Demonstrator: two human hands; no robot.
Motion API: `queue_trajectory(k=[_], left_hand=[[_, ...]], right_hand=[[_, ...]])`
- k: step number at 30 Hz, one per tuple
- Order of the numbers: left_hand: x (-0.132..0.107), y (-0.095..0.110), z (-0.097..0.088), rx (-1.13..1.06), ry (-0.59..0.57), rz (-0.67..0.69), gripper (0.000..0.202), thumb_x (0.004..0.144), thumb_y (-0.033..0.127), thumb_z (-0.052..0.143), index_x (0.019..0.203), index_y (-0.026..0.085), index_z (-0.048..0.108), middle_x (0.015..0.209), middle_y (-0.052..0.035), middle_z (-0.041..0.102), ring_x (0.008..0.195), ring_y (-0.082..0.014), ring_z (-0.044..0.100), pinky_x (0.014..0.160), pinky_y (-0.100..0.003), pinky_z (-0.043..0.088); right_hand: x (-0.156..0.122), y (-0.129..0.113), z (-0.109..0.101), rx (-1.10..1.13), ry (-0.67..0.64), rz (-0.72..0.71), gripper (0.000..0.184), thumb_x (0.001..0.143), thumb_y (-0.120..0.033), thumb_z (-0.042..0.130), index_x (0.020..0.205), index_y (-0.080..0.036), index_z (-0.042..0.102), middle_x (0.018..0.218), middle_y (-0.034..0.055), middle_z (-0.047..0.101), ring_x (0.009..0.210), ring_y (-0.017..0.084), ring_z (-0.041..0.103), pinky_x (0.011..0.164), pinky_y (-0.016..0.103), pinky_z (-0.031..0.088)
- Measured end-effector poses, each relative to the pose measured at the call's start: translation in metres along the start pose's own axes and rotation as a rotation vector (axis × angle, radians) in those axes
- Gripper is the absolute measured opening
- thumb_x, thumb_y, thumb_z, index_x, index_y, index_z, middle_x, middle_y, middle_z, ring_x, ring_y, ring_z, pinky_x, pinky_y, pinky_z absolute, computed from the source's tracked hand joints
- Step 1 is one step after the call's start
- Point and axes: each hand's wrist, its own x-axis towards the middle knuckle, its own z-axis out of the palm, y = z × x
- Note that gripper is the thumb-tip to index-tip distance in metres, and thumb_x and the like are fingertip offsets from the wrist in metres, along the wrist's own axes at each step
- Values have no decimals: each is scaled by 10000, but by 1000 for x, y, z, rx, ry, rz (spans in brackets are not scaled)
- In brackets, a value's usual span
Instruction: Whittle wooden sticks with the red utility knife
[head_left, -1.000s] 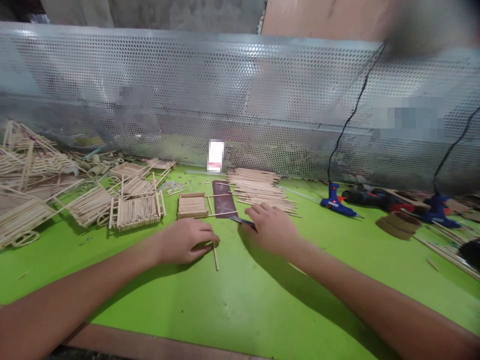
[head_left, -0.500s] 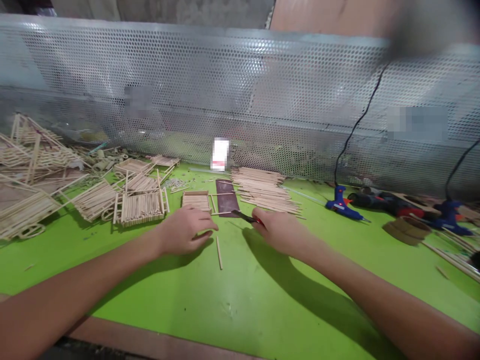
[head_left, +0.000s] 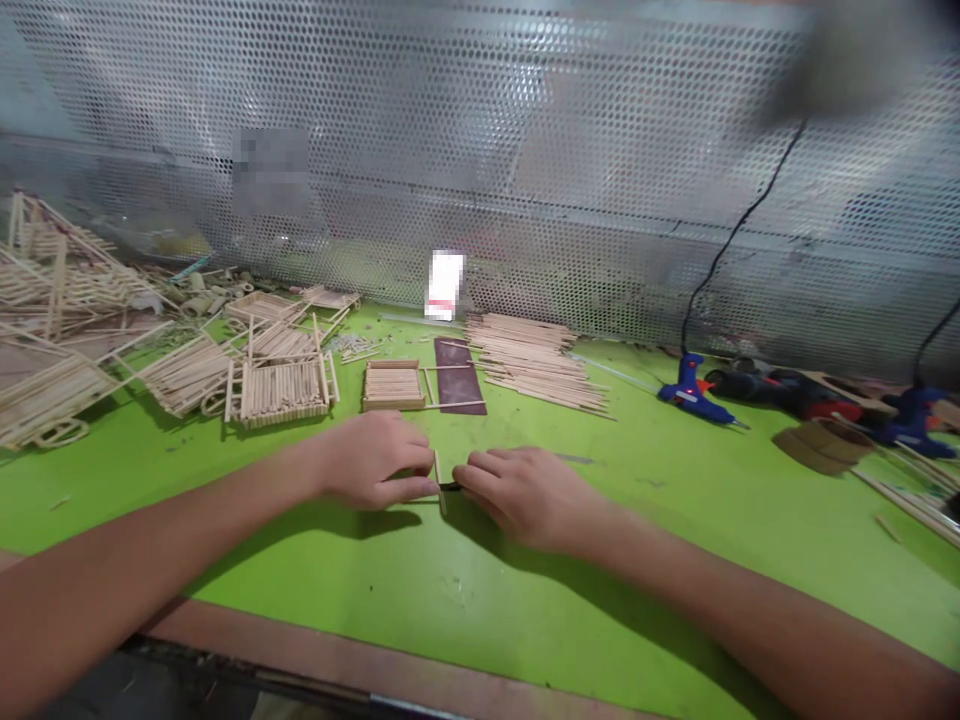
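Note:
A short thin wooden stick is on the green table between my hands, roughly pointing away from me. My left hand has its fingers curled and its thumb and fingertips closed at the stick's left side. My right hand grips a knife, whose dark blade tip lies across the stick; the handle is hidden in my fist. Just beyond my left hand sits a small tray-like frame of sticks, with side sticks reaching over a dark brown sheet.
A pile of loose sticks lies behind my right hand. Assembled stick pieces crowd the left. To the right are a blue glue gun with a cord and a brown ring. A perforated metal panel stands at the back.
My right hand has come left and nearer with the knife, from by the brown sheet to the stick. My left fingers have closed at that stick. The view has tilted down.

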Motion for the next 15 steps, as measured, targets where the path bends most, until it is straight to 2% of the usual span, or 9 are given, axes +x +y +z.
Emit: queue_trajectory(k=[6, 11, 15], left_hand=[[-1, 9, -4, -19, -26, 4, 185, 949, 267, 631, 788, 182, 666, 708, -2, 674, 629, -153, 588, 698, -337, 471], [0, 14, -2, -6, -5, 67, 182, 895, 177, 621, 714, 187, 621, 668, 0, 652, 584, -144, 546, 654, -341, 442], [1, 17, -1, 37, -2, 83, 169, 899, 172, 627, 731, 185, 614, 701, -4, 657, 600, -147, 548, 625, -348, 410]], right_hand=[[-6, 3, 5, 33, 98, -39, 107, 1027, -213, 520, 961, -185, 600, 795, 26, 620, 718, 173, 498, 581, 312, 267], [-9, 1, 4, 49, 134, -62, 195, 1056, -214, 464, 923, -182, 603, 780, 33, 612, 709, 177, 482, 584, 333, 280], [-10, 0, 2, 54, 130, -69, 204, 1056, -210, 463, 910, -182, 603, 766, 32, 605, 702, 177, 477, 575, 331, 264]])
